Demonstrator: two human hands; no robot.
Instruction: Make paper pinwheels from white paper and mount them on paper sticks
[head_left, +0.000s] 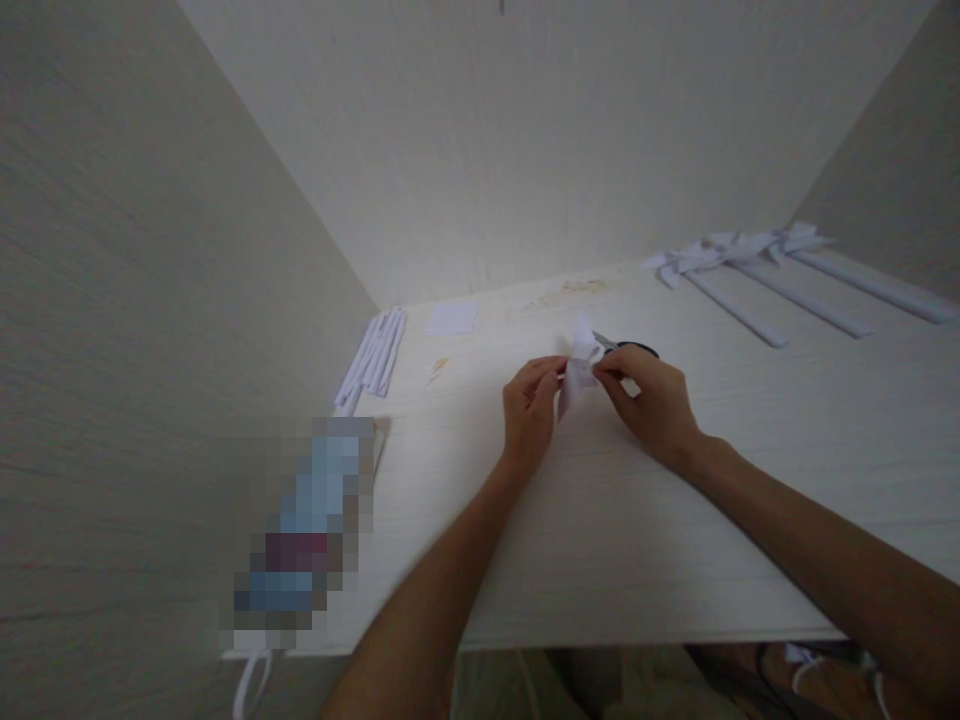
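Note:
My left hand and my right hand meet over the middle of a pale wooden table. Both pinch a small folded piece of white paper that stands up between the fingertips. Just behind the paper lie scissors with dark handles, close to my right fingers. Both hands have their fingers closed on the paper.
Several rolled white paper sticks lie at the far left by the wall. A white paper square lies behind them. Three paper pinwheels on sticks lie at the far right. A blurred-out object sits at the near left. Walls enclose three sides.

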